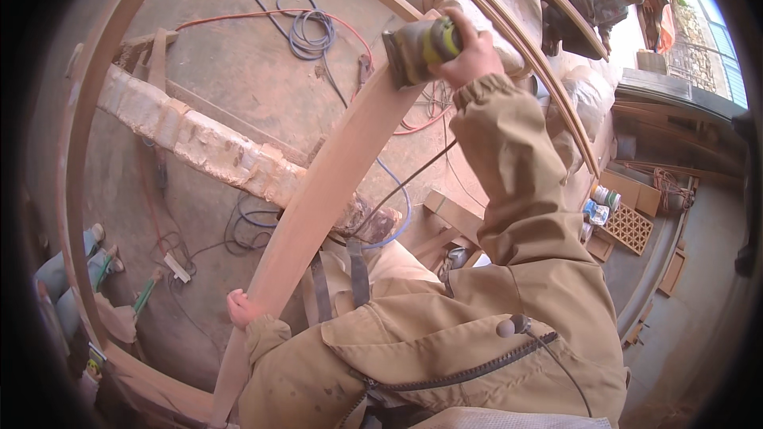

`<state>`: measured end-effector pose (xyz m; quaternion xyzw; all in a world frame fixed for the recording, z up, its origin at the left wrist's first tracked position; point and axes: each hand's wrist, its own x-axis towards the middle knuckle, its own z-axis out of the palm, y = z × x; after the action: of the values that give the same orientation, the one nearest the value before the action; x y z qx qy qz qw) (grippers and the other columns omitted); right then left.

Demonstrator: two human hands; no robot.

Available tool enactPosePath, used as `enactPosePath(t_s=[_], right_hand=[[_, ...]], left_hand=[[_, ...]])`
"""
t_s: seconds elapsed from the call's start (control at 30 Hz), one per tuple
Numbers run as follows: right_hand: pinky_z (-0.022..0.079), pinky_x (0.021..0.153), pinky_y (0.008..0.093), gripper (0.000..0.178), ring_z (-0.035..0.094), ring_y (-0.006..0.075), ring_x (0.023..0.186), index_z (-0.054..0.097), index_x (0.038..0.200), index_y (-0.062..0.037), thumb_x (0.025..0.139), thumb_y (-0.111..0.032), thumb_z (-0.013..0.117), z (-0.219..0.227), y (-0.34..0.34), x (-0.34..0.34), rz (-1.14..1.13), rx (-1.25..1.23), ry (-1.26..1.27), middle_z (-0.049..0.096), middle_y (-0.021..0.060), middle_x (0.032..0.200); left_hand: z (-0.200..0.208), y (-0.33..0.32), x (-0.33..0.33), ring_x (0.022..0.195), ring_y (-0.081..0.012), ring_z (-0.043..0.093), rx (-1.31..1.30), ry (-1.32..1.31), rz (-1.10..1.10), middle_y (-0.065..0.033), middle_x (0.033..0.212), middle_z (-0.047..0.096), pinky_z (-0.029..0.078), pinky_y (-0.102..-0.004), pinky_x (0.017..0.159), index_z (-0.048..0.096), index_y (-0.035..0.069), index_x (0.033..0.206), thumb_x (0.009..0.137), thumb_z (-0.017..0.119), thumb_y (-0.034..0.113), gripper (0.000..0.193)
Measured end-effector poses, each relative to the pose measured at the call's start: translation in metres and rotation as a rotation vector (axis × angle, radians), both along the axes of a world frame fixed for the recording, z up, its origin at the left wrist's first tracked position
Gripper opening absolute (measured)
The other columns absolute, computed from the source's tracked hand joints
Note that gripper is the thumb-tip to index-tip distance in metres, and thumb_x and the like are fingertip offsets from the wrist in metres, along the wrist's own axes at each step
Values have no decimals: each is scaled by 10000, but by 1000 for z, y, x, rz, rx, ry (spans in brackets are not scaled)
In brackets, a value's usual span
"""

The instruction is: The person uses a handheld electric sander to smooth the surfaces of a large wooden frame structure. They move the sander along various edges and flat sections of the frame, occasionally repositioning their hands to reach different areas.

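My right hand point(470, 54) is closed around a green-and-black power sander point(415, 49). The sander rests on the far end of a long, flat wooden board point(327, 179), which slants from the upper middle to the lower left. At the near end, my left hand point(245, 308) grips the board's left edge, its fingers curled and partly hidden by the sleeve. A beam wrapped in pale, worn padding point(203, 141) passes beneath the board. The board's near end meets a large curved wooden frame point(77, 143) at the lower left.
A blue-grey hose point(310, 34) and a red hose point(238, 17) lie coiled on the concrete floor. A person in dark clothing point(584, 4) bends at the upper right. Another person's legs point(75, 270) show at the far left. A lattice panel point(628, 229) and cans stand at right.
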<state>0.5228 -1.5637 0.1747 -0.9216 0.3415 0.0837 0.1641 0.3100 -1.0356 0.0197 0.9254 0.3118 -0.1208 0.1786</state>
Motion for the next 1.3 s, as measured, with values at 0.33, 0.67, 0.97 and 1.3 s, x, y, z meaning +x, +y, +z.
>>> enactPosePath(t_s=[0.33,0.67,0.97,1.3], right_hand=[[498,895,404,805,600,383,1010,405,1305,-439,625,-207,770,-18,37,-20,26,-21,-38,489,176,1109],[476,932,384,901,548,358,1099,355,1339,-426,590,-232,817,-24,-76,21,-246,-38,-35,436,183,1219],[546,665,416,745,624,377,840,495,1277,-351,633,-23,680,-10,155,-102,338,261,-124,464,223,1093],[547,646,386,774,619,351,835,501,1252,-381,591,-44,721,-19,79,-80,149,101,-306,505,172,1091]], left_hand=[[-19,12,-5,729,-244,625,18,-39,12,-62,758,661,477,-390,652,651,110,817,886,415,280,299],[-7,-3,2,733,-235,638,-3,-51,35,-71,764,666,482,-379,653,654,104,812,892,422,278,300],[-29,24,-13,692,-211,618,-83,-3,88,-72,754,652,479,-344,631,646,88,840,890,418,267,294],[-26,44,-23,629,-129,501,9,-41,-330,-13,753,507,433,-264,568,550,48,900,755,603,91,160]])
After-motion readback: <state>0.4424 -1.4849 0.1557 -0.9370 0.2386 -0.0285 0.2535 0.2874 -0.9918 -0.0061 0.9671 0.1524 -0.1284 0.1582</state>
